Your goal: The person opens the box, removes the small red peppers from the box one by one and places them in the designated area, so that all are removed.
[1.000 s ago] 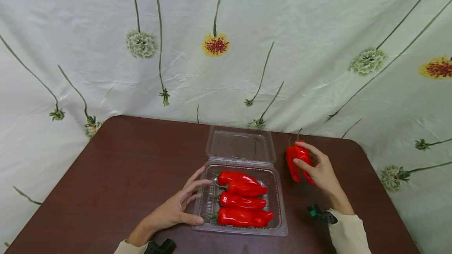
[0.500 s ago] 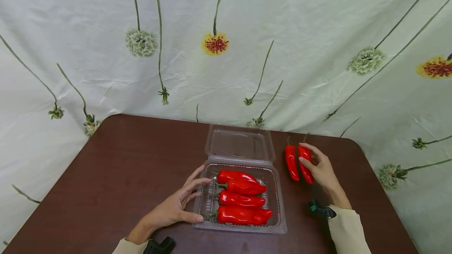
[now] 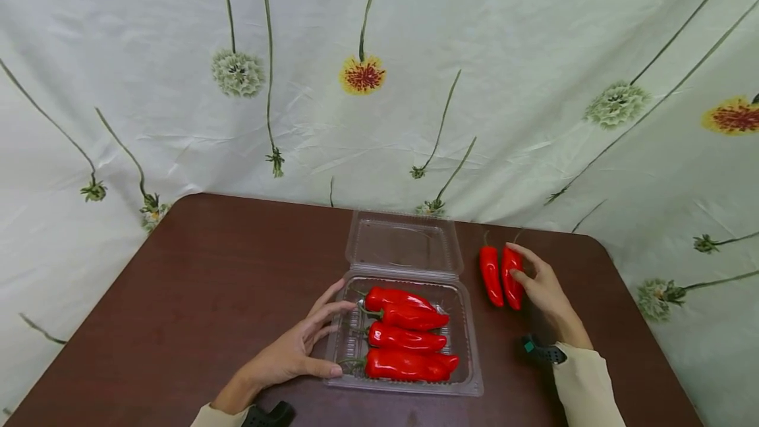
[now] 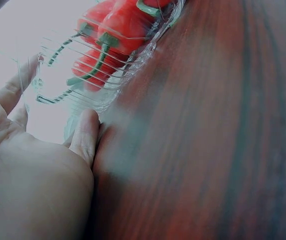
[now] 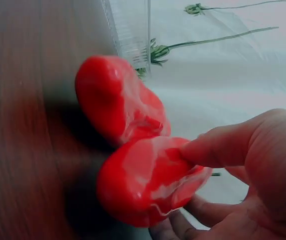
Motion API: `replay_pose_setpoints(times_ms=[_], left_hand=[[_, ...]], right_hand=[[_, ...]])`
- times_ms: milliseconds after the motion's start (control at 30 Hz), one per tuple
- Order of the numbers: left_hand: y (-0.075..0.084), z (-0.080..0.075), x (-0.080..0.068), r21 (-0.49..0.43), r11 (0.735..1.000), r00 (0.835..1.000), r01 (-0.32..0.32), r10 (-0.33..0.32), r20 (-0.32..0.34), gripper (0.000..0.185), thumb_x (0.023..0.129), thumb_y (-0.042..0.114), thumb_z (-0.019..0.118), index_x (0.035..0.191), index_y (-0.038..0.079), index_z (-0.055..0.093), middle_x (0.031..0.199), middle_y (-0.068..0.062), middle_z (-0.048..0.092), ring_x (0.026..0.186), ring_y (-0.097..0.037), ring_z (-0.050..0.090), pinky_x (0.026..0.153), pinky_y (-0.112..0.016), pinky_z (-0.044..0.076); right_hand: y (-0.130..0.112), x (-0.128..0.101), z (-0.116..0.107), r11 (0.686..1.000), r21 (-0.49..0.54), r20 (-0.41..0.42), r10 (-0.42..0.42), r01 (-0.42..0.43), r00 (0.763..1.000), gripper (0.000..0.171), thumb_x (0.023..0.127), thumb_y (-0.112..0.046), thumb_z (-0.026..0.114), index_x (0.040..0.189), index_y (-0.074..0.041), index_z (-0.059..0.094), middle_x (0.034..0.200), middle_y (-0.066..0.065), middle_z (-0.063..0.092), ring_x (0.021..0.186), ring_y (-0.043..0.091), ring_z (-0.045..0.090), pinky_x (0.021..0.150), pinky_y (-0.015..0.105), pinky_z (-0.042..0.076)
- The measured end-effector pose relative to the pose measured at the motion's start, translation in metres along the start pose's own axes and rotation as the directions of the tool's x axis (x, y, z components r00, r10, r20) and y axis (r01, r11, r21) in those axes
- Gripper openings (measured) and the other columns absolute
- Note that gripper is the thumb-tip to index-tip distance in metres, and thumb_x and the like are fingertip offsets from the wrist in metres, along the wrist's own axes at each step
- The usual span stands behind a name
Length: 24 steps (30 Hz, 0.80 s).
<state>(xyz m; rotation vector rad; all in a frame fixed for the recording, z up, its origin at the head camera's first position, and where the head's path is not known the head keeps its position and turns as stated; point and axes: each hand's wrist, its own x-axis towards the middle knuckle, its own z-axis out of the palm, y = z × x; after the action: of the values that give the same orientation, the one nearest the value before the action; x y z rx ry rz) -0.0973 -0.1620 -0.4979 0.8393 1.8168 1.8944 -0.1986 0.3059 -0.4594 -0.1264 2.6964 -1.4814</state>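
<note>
My left hand point(image 3: 290, 351) rests spread along the left side of a clear plastic clamshell container point(image 3: 472, 348), its thumb at the near corner. The container's lid point(image 3: 403, 246) lies folded back. Inside, several glossy red peppers point(image 3: 406, 338) lie crosswise, their green stems toward my left hand. To the right of the container, my right hand point(image 3: 544, 288) pinches a red pepper point(image 3: 511, 285) between thumb and fingers. Beside it on the table lies another red pepper point(image 3: 490, 275), pointing the same way. In the right wrist view, the held pepper point(image 5: 137, 185) overlaps the other pepper point(image 5: 110, 92).
The dark brown wooden table point(image 3: 237, 269) has rounded far corners. Behind it hangs a pale cloth point(image 3: 308, 111) printed with flowers. A dark band point(image 3: 542, 351) sits on the right wrist and another dark band point(image 3: 269, 414) on the left.
My right hand has shifted slightly right with its pepper, which now lies apart from the other one instead of overlapping it. The left hand and container have stayed in place.
</note>
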Motion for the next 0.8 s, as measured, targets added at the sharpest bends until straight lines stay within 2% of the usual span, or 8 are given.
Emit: replay_pose_setpoints(times_ms=[67,167,300,433,567,700,800], left_hand=[[-0.0004,0.0003,-0.0010,0.001,1.000,1.000,0.006,-0.006,-0.006,0.082,0.087,-0.002,0.073,0.156,0.009,0.030,0.169,0.003,-0.012,0.148,0.002,0.018,0.110,-0.018,0.032],[-0.0001,0.0005,-0.0016,-0.003,1.000,1.000,0.021,-0.021,-0.013,0.082,0.087,-0.001,0.073,0.156,0.009,0.030,0.169,0.004,-0.012,0.148,0.002,0.018,0.110,-0.019,0.032],[-0.0003,0.0005,-0.0005,0.003,1.000,1.000,0.023,-0.023,-0.011,0.082,0.087,-0.001,0.073,0.156,0.010,0.030,0.169,0.005,-0.012,0.149,0.000,0.017,0.110,-0.019,0.032],[0.0001,0.0004,0.0004,-0.003,1.000,1.000,0.014,-0.014,-0.005,0.081,0.087,-0.002,0.072,0.156,0.010,0.030,0.168,0.004,-0.012,0.150,-0.002,0.016,0.110,-0.018,0.032],[-0.0004,0.0008,-0.0005,-0.011,1.000,1.000,0.013,-0.013,-0.004,0.081,0.087,-0.002,0.072,0.156,0.010,0.030,0.168,0.004,-0.012,0.149,0.000,0.018,0.110,-0.017,0.032],[-0.0016,0.0009,-0.0013,-0.007,1.000,1.000,0.002,-0.002,-0.005,0.081,0.087,-0.002,0.072,0.156,0.008,0.030,0.169,0.002,-0.012,0.147,0.003,0.020,0.110,-0.019,0.033],[-0.0007,0.0005,-0.0006,-0.006,1.000,1.000,0.021,-0.021,-0.010,0.081,0.087,-0.001,0.073,0.156,0.009,0.030,0.168,0.005,-0.012,0.147,0.004,0.020,0.111,-0.020,0.032]], right_hand=[[-0.0003,0.0022,0.0002,1.000,-0.016,0.016,0.009,-0.009,1.000,0.052,0.100,-0.001,0.052,0.151,-0.009,0.043,0.154,0.022,0.040,0.126,0.038,0.047,0.094,0.041,0.051],[-0.0004,0.0046,0.0004,0.999,-0.026,0.045,0.024,-0.022,0.999,0.051,0.101,-0.001,0.050,0.151,-0.006,0.042,0.156,0.025,0.036,0.140,0.043,0.035,0.107,0.058,0.041],[-0.0007,0.0061,-0.0008,0.999,-0.032,0.058,0.035,-0.033,0.998,0.050,0.101,0.000,0.049,0.150,-0.005,0.043,0.155,0.027,0.036,0.140,0.047,0.034,0.108,0.065,0.036],[0.0005,0.0070,-0.0016,0.997,-0.062,0.060,0.043,-0.039,0.997,0.050,0.102,-0.003,0.051,0.151,-0.005,0.042,0.154,0.027,0.038,0.137,0.048,0.037,0.105,0.063,0.040],[0.0037,0.0068,0.0000,0.995,-0.085,0.058,0.055,-0.050,0.997,0.050,0.103,-0.008,0.054,0.151,-0.007,0.043,0.153,0.028,0.040,0.135,0.047,0.041,0.099,0.054,0.047],[0.0053,0.0068,0.0000,0.995,-0.086,0.049,0.046,-0.041,0.998,0.049,0.102,-0.009,0.056,0.149,-0.006,0.046,0.152,0.028,0.042,0.133,0.045,0.044,0.096,0.046,0.048],[0.0052,0.0064,-0.0018,0.996,-0.078,0.038,0.034,-0.031,0.999,0.048,0.101,-0.008,0.057,0.148,-0.005,0.047,0.150,0.028,0.044,0.127,0.044,0.049,0.090,0.037,0.049]])
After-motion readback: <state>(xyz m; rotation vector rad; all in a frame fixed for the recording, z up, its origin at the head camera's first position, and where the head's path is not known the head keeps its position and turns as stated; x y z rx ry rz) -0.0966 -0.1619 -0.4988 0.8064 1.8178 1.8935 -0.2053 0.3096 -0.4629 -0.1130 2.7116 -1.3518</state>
